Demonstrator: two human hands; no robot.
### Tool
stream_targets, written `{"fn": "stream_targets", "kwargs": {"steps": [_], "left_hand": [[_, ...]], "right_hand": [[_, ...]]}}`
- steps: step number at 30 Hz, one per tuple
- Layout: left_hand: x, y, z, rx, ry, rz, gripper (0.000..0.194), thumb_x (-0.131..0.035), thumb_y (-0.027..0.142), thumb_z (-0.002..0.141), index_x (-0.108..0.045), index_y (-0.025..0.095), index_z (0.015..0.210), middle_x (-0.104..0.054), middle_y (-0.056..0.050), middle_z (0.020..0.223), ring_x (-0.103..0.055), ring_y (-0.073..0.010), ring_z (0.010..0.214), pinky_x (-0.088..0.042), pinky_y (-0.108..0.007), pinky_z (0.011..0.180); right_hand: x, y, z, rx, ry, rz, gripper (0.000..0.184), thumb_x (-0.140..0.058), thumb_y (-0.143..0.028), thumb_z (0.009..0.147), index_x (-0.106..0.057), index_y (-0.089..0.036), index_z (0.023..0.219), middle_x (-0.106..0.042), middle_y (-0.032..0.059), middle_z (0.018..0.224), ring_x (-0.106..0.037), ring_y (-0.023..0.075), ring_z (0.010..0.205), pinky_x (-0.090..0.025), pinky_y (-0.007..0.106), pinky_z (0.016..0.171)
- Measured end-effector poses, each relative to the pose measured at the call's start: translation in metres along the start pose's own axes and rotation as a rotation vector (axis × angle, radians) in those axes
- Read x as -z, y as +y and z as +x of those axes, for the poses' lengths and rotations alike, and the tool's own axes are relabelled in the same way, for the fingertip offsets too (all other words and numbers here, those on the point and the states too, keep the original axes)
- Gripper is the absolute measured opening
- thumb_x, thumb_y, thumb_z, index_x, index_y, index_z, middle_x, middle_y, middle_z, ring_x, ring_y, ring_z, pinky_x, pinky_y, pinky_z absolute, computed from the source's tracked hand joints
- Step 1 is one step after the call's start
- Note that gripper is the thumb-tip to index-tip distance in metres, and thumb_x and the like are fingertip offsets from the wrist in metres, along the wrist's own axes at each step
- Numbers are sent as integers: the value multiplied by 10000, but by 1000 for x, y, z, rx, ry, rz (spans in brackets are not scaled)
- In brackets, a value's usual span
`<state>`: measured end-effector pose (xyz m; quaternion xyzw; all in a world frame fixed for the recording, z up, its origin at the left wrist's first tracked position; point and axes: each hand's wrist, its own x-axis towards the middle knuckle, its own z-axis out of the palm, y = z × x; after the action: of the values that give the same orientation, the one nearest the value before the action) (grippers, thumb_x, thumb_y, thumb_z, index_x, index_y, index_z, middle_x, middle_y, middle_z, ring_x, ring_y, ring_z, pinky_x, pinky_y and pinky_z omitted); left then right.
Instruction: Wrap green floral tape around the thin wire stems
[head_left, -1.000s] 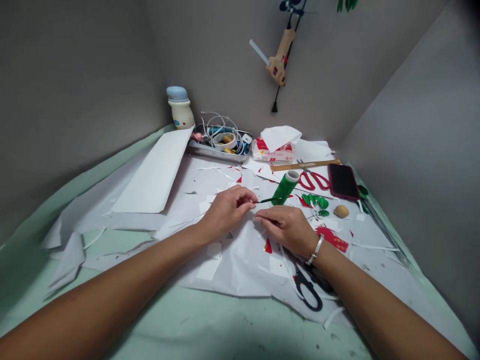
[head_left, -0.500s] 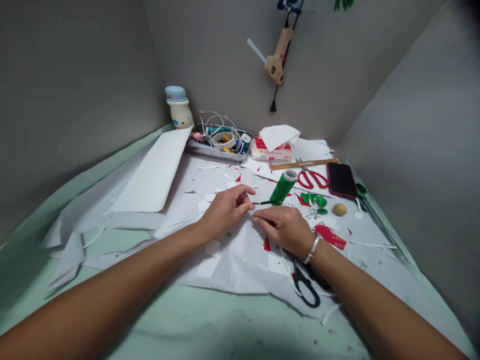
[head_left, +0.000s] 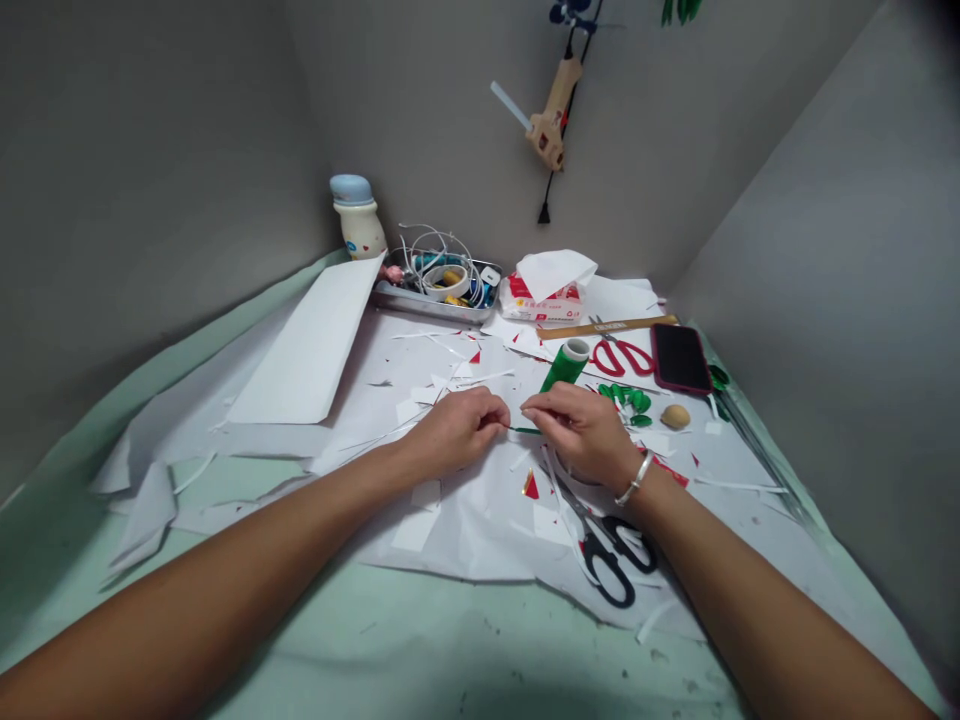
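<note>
My left hand is closed in a pinch on one end of a thin dark green stem. The stem points right, towards my right hand, and its far end is hidden behind those fingers. My right thumb and forefinger are pressed together just above the stem; whatever is between them is too small to make out. Behind the right hand stands a spool of green thread, tilted in view and partly covered. Black-handled scissors lie beneath my right wrist, close to a red-and-gold scrap.
Green leaf-like pieces, a tan oval object, red-handled scissors, a phone and a ruler lie right. Behind are a tissue pack and metal tray. A glue gun hangs on the wall.
My right hand has moved slightly up and right, now covering the spool's lower part. The stem has come lower and nearer, with the left hand still pinching it.
</note>
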<state>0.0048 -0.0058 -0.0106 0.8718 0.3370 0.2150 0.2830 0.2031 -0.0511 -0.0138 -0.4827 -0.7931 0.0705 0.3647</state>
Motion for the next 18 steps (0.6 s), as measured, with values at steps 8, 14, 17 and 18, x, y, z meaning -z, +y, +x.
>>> {"fn": "stream_targets", "kwargs": {"steps": [8,14,17,18], "left_hand": [[6,10,-1,-19,-94,-251,118,-504,180,803,-620,191,821,-590,-10,817,-529,-135,740,-412,-274,716],[9,8,1,107,76,-298,105,-503,239,819,-586,175,825,-563,2,734,-476,-118,654,-385,-253,630],[8,3,2,137,177,-170,102,-497,199,801,-594,169,806,-579,-9,753,-477,-123,647,-383,-260,621],[7,2,2,125,192,-120,107,-493,181,792,-599,167,797,-582,-14,764,-481,-126,654,-384,-263,626]], "right_hand": [[-8,21,2,-190,-45,281,185,-554,-310,867,-694,-192,841,-685,4,771,-598,128,672,-463,233,623],[-14,10,-4,-4,-170,115,158,-545,-214,865,-701,-213,884,-705,23,864,-627,149,796,-469,257,743],[-12,-1,-6,97,-205,-21,158,-537,-210,871,-692,-216,902,-667,14,757,-585,144,732,-442,258,704],[-10,-4,-6,123,-192,-52,161,-533,-211,874,-689,-213,912,-654,15,739,-570,144,718,-433,259,694]]}}
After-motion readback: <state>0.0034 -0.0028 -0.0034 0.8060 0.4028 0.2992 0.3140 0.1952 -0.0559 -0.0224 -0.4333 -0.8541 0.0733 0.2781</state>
